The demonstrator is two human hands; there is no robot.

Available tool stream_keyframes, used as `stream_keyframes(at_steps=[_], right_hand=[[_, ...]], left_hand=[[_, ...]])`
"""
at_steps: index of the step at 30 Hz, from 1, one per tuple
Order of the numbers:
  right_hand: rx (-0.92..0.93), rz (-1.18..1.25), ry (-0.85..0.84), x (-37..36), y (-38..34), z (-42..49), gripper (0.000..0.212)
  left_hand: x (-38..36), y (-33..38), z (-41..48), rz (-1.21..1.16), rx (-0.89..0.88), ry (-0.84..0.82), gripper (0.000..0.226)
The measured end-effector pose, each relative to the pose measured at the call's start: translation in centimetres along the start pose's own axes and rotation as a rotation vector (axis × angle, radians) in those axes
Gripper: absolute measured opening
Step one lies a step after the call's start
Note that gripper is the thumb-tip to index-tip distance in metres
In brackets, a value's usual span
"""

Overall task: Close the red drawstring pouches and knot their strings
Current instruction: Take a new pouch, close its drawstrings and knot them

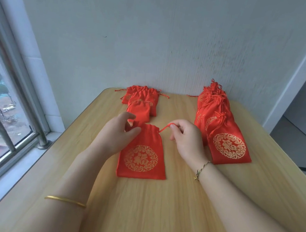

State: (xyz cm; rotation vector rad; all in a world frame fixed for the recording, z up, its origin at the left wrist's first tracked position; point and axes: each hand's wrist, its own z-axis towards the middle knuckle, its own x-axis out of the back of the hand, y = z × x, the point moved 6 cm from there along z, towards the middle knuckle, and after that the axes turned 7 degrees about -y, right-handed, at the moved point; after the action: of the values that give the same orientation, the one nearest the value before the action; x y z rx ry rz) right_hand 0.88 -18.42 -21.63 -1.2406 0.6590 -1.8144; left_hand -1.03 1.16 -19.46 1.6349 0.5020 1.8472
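Fingers (176, 126) on left hand (120, 133) and right hand (188, 141) pinch the strings (164, 128), pouch (143, 153) looks soft and light, grab there.

Gold bangle (65, 201) and braided cord bracelet (202, 168)

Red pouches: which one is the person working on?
The single pouch nearest the person: the left hand grips its top corner, the right hand pinches its string. The rest sit untouched in a left pile and a right pile.
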Motion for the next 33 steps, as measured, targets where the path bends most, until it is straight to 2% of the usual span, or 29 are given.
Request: stream_keyframes(at_steps=[4,12,18,21,25,29,33], right_hand=[[0.011,-0.022,-0.005,0.2,0.5,0.0,0.018],[-0.059,0.135,-0.045,0.5,0.7,0.1,0.022],[-0.011,-0.024,0.040,0.7,0.7,0.3,0.028],[-0.006,-0.111,0.038,0.8,0.2,0.1,0.034],[-0.026,-0.110,-0.006,0.8,-0.1,0.0,0.040],[-0.042,-0.138,-0.081,0.3,-0.2,0.0,0.042],[-0.062,-0.129,-0.120,0.0,-0.1,-0.1,0.034]], left_hand=[[0.5,-1.1,-0.1,-0.115,0.110,-0.007,0.018],[1.5,-2.2,0.0,-0.082,0.140,0.031,0.024],[1.2,-1.7,0.2,-0.131,0.077,0.094,0.025],[1.7,-1.3,0.0,-0.236,0.028,0.185,0.023],[2.2,-1.2,0.0,-0.502,-0.004,0.273,0.022],[2.3,-1.4,0.0,-0.697,-0.011,0.284,0.022],[2.3,-1.8,-0.1,-0.770,-0.005,0.287,0.021]])
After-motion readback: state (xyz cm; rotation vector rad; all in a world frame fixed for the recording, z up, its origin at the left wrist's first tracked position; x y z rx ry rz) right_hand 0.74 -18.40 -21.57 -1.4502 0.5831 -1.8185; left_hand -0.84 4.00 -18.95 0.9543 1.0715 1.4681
